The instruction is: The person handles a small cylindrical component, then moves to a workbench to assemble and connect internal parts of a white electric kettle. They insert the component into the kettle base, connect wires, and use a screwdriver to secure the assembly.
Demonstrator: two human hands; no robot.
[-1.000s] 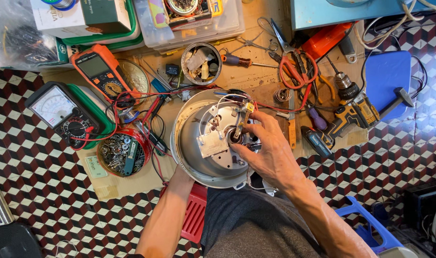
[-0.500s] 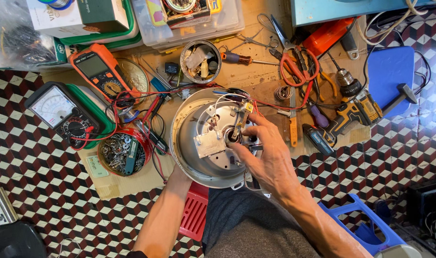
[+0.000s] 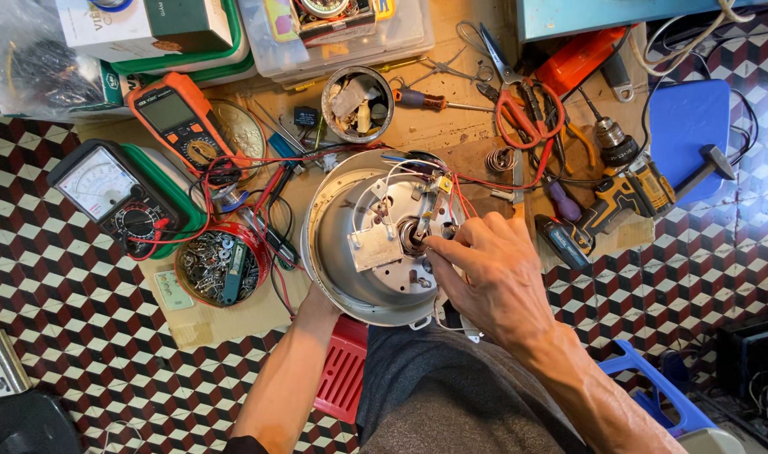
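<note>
Sitting mid-frame on a cluttered cardboard sheet [image 3: 233, 324] over checkered floor tiles [image 3: 73, 353], a round metal cooker shell [image 3: 338, 286] lying open side up, no long axis showing, right hand [image 3: 493, 277] pinching its central part, left hand hidden beneath the rim, grip impossible to tell

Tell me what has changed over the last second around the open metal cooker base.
The right hand has slid slightly lower and to the right, its fingertips still on the round part at the centre of the metal cooker base. Nothing was picked up or let go. The left hand stays hidden under the base's lower edge, and the orange meter, tin of screws and drill stayed put.
</note>
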